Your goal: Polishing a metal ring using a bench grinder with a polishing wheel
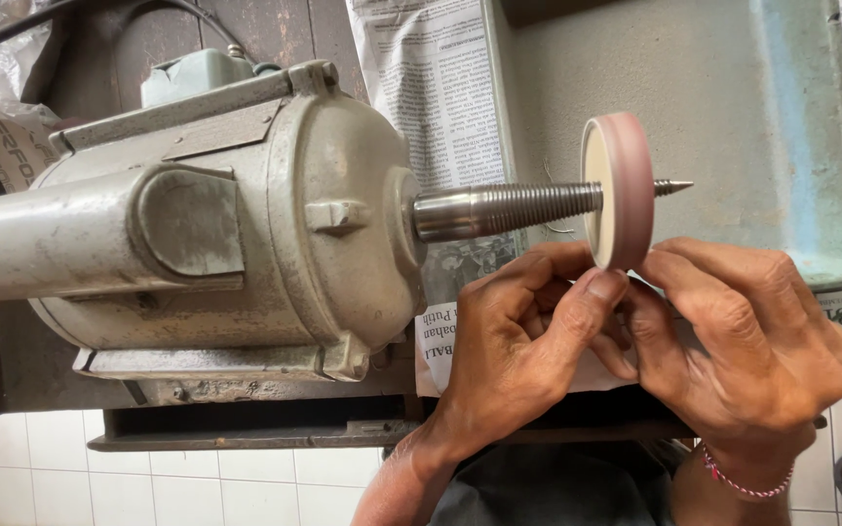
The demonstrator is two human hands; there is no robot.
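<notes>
I had both hands low and right of centre in the frame, pressed close together under the pink wheel. My left hand was curled, its thumb tip touching the wheel's lower rim on the cream-coloured face. My right hand came in from the other side, fingers bent and pinched in toward the same spot — whatever sat between the fingertips was hidden, so I could not tell what they gripped.

The wheel sat upright near the pointed end of a threaded spindle, which ran level from the grey motor housing filling the left half of the frame. Behind the wheel, at the upper right, lay a pale blue-green metal tray — with newspaper spread under it, on the counter. A red-and-white cord bracelet circled my right wrist. White floor tiles showed along the bottom left.
</notes>
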